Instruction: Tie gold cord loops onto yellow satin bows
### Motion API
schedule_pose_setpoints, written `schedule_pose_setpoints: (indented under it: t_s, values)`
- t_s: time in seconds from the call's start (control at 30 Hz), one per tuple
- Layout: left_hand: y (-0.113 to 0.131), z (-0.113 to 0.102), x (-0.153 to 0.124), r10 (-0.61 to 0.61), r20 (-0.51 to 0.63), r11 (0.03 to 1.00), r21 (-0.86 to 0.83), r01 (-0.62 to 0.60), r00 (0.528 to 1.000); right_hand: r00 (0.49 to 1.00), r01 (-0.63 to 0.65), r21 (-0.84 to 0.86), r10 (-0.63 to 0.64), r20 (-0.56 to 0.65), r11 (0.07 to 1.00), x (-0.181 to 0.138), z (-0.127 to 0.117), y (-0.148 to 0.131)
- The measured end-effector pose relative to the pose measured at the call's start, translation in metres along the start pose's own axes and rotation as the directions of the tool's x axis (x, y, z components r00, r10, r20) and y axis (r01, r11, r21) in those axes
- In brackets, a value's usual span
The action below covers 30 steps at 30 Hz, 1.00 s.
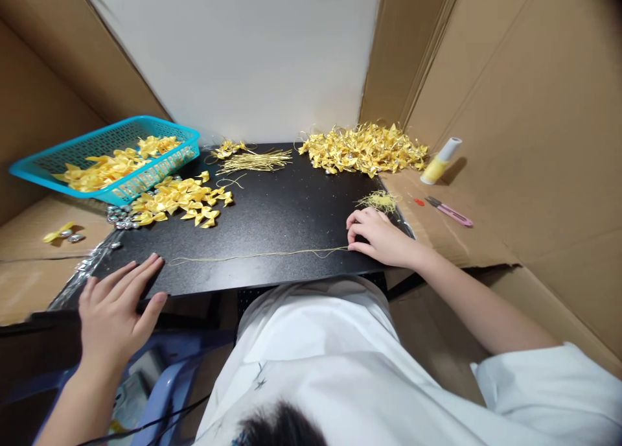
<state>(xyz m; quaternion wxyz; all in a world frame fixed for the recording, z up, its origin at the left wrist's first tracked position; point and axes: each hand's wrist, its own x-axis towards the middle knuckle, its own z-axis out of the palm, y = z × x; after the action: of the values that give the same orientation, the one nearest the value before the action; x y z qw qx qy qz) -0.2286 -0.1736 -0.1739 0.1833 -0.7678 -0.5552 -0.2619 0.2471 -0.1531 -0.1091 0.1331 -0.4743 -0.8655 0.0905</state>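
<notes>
A thin gold cord (272,254) lies stretched across the black table (272,212) near its front edge, with a narrow loop at its left end. My right hand (376,235) rests on the table with curled fingers, pinching the cord's right end. My left hand (119,303) lies flat over the front left edge of the table, fingers stretched out and holding nothing. Its fingertips are close to the cord's looped end but apart from it. Just beyond my right hand sits a small heap of cord clippings (379,201).
Yellow ribbon bows (179,199) and silver bells (121,217) lie at left beside a blue basket (111,190) of bows. Behind are cut gold cords (257,161) and a pile of corded bows (364,149). A thread spool (440,161) and pink snips (449,211) are at right.
</notes>
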Motion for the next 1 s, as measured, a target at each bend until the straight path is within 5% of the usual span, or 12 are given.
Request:
schedule_pose_setpoints:
  t_s: [1.0]
  values:
    - [-0.001, 0.001, 0.000, 0.025, -0.026, 1.000, -0.017, -0.025, 0.999, 0.999, -0.043, 0.134, 0.040, 0.023, 0.990, -0.014, -0.008, 0.023]
